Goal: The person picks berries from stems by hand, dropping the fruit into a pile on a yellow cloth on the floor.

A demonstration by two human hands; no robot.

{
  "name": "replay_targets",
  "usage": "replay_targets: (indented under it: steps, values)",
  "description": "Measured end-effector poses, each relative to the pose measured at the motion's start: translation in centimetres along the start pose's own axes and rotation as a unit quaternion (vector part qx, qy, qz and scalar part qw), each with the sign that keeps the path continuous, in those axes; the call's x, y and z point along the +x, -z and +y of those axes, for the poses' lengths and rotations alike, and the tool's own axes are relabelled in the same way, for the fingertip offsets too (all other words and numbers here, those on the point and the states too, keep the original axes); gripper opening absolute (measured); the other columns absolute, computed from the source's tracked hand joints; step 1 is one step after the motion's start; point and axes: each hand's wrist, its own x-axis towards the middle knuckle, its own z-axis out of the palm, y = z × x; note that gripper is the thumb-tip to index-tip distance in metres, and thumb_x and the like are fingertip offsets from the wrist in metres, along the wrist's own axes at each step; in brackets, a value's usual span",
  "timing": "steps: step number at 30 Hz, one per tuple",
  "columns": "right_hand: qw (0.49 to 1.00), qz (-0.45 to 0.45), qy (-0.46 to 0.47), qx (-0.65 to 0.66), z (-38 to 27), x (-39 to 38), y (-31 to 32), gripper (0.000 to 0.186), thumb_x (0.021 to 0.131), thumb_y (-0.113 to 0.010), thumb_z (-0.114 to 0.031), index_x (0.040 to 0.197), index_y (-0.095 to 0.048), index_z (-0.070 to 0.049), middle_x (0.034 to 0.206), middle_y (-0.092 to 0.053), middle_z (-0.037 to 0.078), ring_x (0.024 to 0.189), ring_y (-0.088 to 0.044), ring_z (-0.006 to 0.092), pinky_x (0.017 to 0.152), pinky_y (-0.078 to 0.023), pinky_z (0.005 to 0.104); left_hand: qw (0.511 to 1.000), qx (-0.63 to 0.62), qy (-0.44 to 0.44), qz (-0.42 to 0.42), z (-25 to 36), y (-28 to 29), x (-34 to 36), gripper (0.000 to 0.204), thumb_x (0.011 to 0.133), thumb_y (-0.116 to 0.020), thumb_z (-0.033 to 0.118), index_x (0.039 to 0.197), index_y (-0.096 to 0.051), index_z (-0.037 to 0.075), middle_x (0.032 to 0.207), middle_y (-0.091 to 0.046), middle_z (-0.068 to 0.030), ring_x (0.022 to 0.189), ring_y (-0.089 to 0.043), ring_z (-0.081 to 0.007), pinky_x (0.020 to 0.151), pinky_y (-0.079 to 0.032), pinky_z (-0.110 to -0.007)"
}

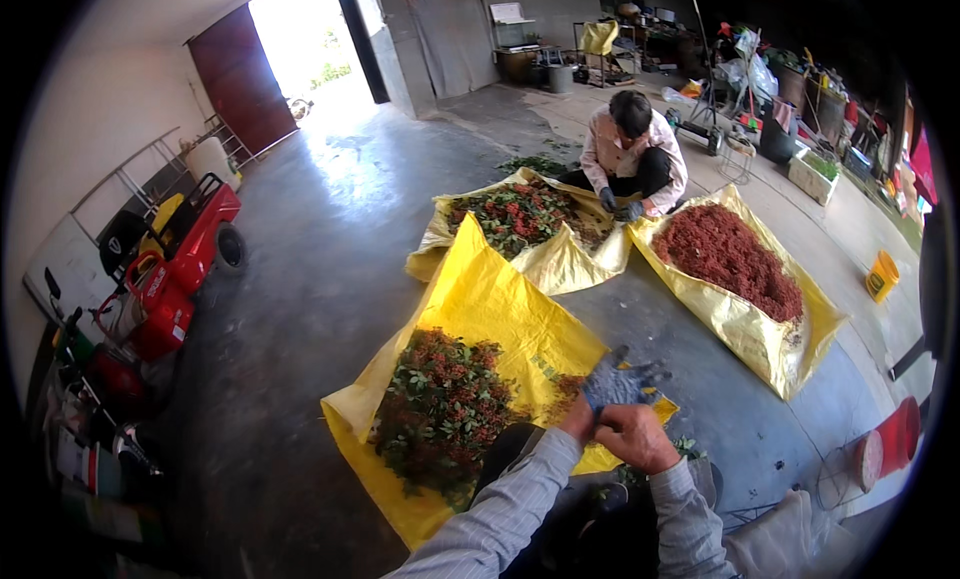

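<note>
My left hand (610,384), in a blue-grey glove, has its fingers spread above a yellow sheet (500,289). My bare right hand (632,434) is closed on the glove's cuff at my left wrist. Leafy branches with red berry clusters (440,409) lie in a heap on the sheet, left of my hands, and some loose bits lie under them.
A crouching person (620,149) works at another leafy heap (515,209), beside a sheet piled with red berries (725,254). A red motor cart (165,309) and ladder stand at left, a yellow bucket (880,277) and red buckets (898,434) at right, clutter and an open doorway behind.
</note>
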Motion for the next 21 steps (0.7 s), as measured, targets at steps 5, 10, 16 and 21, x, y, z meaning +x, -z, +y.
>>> replay_targets:
  steps: [5,10,16,21]
  values:
    - [0.998,-0.014,-0.043,0.033,-0.2,-0.3,0.7,0.016,0.085,-0.072,-0.014,0.09,-0.075,0.001,0.075,-0.071,0.015,0.065,-0.068,0.0239,0.066,-0.055,0.0375,0.999,0.046,0.002,0.004,-0.3,0.5,0.2,0.045,0.111,-0.05,0.031,0.142,-0.061,0.0,0.14,-0.067,-0.013,0.122,-0.066,-0.0272,0.11,-0.052,-0.04]
    - [0.996,-0.037,-0.034,0.067,-1.6,-0.3,0.1,0.017,0.087,-0.072,-0.015,0.088,-0.073,0.002,0.071,-0.066,0.014,0.064,-0.063,0.0204,0.063,-0.052,0.0375,0.995,0.097,-0.005,0.013,-0.5,0.9,-0.1,0.046,0.11,-0.051,0.032,0.143,-0.062,0.001,0.141,-0.066,-0.0141,0.125,-0.066,-0.0287,0.112,-0.051,-0.04]
    - [0.997,-0.048,-0.032,0.059,-2.3,-0.4,-0.2,0.02,0.086,-0.072,-0.017,0.087,-0.072,0.002,0.069,-0.064,0.014,0.064,-0.062,0.0198,0.063,-0.052,0.0378,0.985,0.167,-0.019,0.038,-0.8,0.9,-0.1,0.047,0.11,-0.053,0.033,0.143,-0.062,0.001,0.143,-0.066,-0.0156,0.128,-0.065,-0.0305,0.113,-0.05,-0.041]
    - [0.996,-0.074,-0.027,0.033,-1.5,-0.6,-0.6,0.018,0.085,-0.073,-0.016,0.085,-0.071,0.001,0.069,-0.064,0.015,0.062,-0.064,0.0229,0.062,-0.052,0.0384,0.967,0.243,-0.035,0.065,-1.3,1.2,0.7,0.048,0.109,-0.054,0.034,0.143,-0.063,0.001,0.145,-0.066,-0.0168,0.13,-0.064,-0.032,0.114,-0.049,-0.042]
